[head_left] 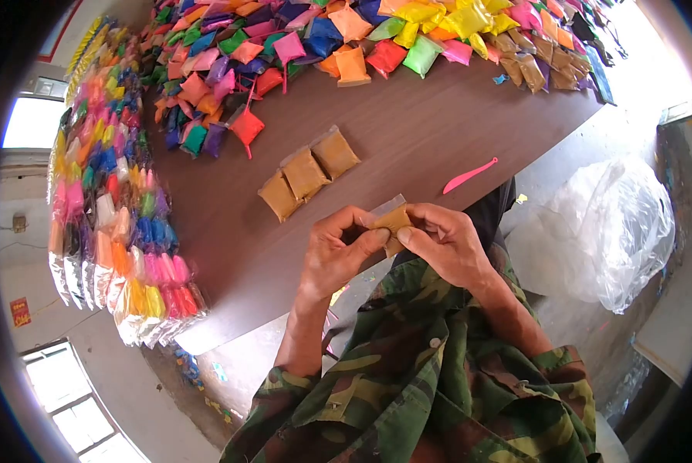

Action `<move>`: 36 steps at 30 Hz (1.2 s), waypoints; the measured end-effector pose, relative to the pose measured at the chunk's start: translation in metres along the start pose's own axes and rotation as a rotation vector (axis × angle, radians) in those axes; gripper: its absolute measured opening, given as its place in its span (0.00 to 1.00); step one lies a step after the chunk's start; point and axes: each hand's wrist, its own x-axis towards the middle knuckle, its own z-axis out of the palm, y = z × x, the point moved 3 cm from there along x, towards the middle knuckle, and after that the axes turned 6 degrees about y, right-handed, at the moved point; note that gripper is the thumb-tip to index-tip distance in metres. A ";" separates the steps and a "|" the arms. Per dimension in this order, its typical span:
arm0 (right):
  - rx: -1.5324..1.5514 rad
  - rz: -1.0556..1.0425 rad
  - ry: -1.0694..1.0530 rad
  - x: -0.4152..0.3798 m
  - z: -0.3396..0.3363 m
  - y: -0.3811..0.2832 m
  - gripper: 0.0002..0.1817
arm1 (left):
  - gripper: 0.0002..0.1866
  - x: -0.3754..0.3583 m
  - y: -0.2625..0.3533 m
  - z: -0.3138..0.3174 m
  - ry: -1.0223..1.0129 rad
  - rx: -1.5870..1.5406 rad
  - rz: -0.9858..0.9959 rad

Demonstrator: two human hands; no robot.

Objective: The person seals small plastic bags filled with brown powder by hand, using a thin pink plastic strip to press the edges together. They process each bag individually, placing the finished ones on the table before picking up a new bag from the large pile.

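Note:
Both my hands meet over the near edge of a brown table [407, 131]. My left hand [334, 255] and my right hand [446, 243] pinch one small clear packet of mustard-brown clay [394, 222] between thumbs and fingers. The packet's clear top flap sticks up past my fingertips. Three filled packets of the same brown clay [306, 174] lie in a row on the table just beyond my hands. A pink plastic tool [469, 176] lies to the right of them, near the table edge.
Heaps of small coloured clay packets [284, 54] cover the far side of the table, and rows of them [114, 216] line its left edge. A crumpled clear plastic bag [608, 224] sits on the floor at the right. My camouflage sleeves fill the bottom.

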 end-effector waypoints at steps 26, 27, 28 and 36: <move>0.290 -0.072 0.142 0.000 0.001 0.005 0.12 | 0.08 -0.009 0.000 0.033 0.155 0.055 -0.104; 0.287 -0.042 0.157 0.000 0.003 0.004 0.12 | 0.08 -0.009 -0.002 0.031 0.163 0.082 -0.095; 0.280 -0.035 0.148 0.000 0.004 0.004 0.12 | 0.07 -0.009 -0.001 0.031 0.176 0.079 -0.095; 0.213 -0.035 0.062 -0.001 -0.003 0.009 0.17 | 0.11 -0.010 -0.005 0.023 0.111 0.025 -0.066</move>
